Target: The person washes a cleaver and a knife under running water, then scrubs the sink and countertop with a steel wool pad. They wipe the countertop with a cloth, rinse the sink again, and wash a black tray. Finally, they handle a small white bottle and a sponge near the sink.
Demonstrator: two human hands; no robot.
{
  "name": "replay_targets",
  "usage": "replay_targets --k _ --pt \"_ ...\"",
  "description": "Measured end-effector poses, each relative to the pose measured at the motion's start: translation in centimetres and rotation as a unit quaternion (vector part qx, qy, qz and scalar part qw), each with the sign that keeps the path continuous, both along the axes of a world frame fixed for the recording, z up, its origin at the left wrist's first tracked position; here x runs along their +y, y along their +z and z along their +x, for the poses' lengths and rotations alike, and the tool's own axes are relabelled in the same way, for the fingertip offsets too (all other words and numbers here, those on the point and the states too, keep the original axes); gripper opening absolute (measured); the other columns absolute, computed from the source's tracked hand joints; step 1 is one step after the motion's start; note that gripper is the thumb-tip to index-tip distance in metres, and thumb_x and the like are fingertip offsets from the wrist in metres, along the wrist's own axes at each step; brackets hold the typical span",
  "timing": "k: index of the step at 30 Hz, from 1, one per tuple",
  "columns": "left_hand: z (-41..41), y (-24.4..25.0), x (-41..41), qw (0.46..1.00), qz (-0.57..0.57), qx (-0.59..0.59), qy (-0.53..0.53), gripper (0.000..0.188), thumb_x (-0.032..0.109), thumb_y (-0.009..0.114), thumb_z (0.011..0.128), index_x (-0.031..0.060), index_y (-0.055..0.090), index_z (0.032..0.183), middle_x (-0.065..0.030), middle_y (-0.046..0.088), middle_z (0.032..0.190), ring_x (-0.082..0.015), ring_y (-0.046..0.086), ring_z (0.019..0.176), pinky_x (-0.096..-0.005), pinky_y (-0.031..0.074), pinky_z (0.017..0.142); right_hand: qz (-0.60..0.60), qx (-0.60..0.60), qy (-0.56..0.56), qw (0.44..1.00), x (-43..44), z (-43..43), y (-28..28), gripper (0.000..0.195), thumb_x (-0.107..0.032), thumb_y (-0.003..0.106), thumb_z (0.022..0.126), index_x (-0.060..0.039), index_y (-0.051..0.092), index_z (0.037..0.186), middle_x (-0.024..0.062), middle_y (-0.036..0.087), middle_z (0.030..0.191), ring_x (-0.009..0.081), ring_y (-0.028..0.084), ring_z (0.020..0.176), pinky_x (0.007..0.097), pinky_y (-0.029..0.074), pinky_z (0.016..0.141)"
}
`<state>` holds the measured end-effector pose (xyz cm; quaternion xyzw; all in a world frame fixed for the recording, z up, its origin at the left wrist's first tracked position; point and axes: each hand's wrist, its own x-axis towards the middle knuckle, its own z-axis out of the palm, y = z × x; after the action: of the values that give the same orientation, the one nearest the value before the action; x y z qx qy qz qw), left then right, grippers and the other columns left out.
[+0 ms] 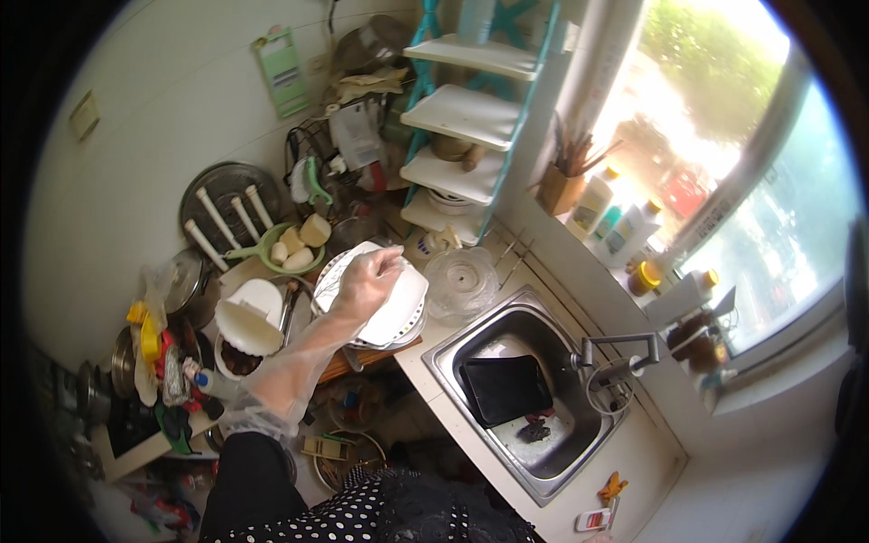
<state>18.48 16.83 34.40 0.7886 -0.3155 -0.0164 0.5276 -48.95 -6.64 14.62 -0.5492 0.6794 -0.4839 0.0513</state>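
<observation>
My left hand (370, 279), in a clear plastic glove reaching up the forearm, is over a stack of white plates. Its fingers curl near the far edge of the squarish white plate (388, 313) on top; whether they grip it is hidden. Below that plate shows a patterned plate rim (415, 332) with dark marks. Just right of the stack sits a clear glass dish (461, 279) with a scalloped rim. Of my right hand, at most a pinkish bit (599, 537) shows at the bottom edge, too little to make out.
A steel sink (577, 441) holds a black rectangular tray (508, 388) and a dark scrubber (534, 431). The faucet (614, 349) juts over its right side. Left are a green strainer (271, 237) with pale pieces and a white scalloped bowl (248, 326). A white-shelved rack (461, 119) stands behind.
</observation>
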Motion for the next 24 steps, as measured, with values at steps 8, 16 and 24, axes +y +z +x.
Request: replay_targets --k 8,16,24 --pt "10.2 -5.8 -14.8 0.953 0.28 -0.104 -0.049 0.064 0.011 0.059 0.088 0.0231 0.051 0.15 -0.0217 0.064 0.131 -0.0356 0.063 0.119 -0.0421 0.05 0.101 -0.009 0.088 -0.175 0.981 5.8 -7.0 -3.6 0.023 -0.016 0.058 0.096 -0.0026 0.072 0.108 0.0163 0.07 0.106 0.0319 0.067 0.104 0.0486 0.051 0.098" --pt "19.3 -15.0 -20.4 0.98 0.141 0.07 -0.124 0.044 0.017 0.067 0.086 0.0157 0.066 0.13 -0.022 0.069 0.117 -0.0353 0.068 0.102 -0.0412 0.054 0.086 -0.009 0.158 -0.288 0.945 9.6 -12.3 -7.6 0.019 -0.012 0.059 0.094 -0.0044 0.074 0.103 0.0159 0.071 0.103 0.0331 0.067 0.102 0.0511 0.05 0.098" --pt "19.2 -11.7 -17.6 0.969 0.211 -0.088 -0.095 0.037 0.039 0.049 0.094 0.0078 0.066 0.085 -0.0137 0.067 0.091 -0.0307 0.065 0.085 -0.0432 0.049 0.076 -0.003 0.082 -0.255 0.964 13.1 -10.9 -6.7 0.033 -0.023 0.052 0.102 0.001 0.066 0.12 0.0177 0.067 0.118 0.0297 0.065 0.109 0.0421 0.05 0.1"
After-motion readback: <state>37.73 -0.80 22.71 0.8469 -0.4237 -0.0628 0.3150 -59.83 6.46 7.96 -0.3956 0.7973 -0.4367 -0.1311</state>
